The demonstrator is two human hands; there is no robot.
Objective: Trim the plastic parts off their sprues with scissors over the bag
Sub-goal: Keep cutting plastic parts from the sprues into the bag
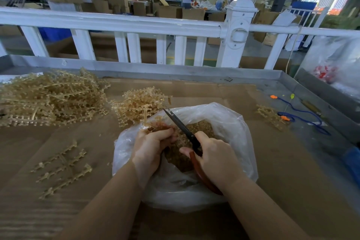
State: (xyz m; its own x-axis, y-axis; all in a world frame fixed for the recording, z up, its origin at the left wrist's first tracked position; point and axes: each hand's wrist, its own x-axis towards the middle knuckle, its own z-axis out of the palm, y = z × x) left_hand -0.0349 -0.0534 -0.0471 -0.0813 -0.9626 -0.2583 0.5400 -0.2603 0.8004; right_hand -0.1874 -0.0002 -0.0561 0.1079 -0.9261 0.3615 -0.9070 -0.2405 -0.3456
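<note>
I see both hands working over the clear plastic bag [233, 122], which sits open on the cardboard-covered table [272, 161] at the near centre. My left hand [150, 146] has its fingers curled round a tan sprue [153, 122], gripping it at the left rim of the bag; one branch of that sprue stands up past the knuckles toward the far side. My right hand [216, 156] grips the scissors [187, 132] by their red-brown handle, with the fingers wrapped round the loop and the thumb lying along the near side. The dark blades point up and to the far left, their tips a little parted, and they cross just beside the left fingertips, over the mouth of the bag.

Inside the bag lies a brownish heap of trimmed parts [194, 128], directly under both hands.

To the far left, a large pile of sprues [48, 97] covers that end of the table, and a smaller pile [138, 103] sits just beyond the bag, touching its far-left edge or very close to it; I cannot tell which. On the near left, 1 flat sprue [62, 169] lies alone on the cardboard, well apart from the bag. On the right, another small sprue [270, 115] rests near a blue cord with orange ends [303, 115]. A white railing [116, 21] runs along the far side of the table, and a second clear bag [335, 64] holding something red hangs at the far right.
</note>
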